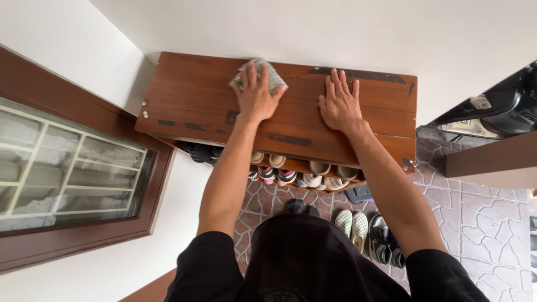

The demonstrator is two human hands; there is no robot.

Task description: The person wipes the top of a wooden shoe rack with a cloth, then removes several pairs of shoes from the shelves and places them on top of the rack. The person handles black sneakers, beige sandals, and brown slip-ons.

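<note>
On top of the wooden shoe cabinet [196, 106], against the white wall [347, 28]: left hand [256, 96], palm down, fingers spread over a checked cloth [272, 75], pressing it flat to the board near the back edge. Right hand [340, 105], just beside it, palm down on bare wood, fingers spread wide, holding nothing. Cabinet top: brown, worn, dark patches where the finish has peeled. Open shelf below: a row of slippers and sandals [305, 176]. Floor: stone-pattern paving [486, 218], with checked slip-on shoes [352, 222] and dark sandals [385, 241]. Left side: brown-framed window [72, 168]. Right side: part of a dark vehicle [498, 112].
</note>
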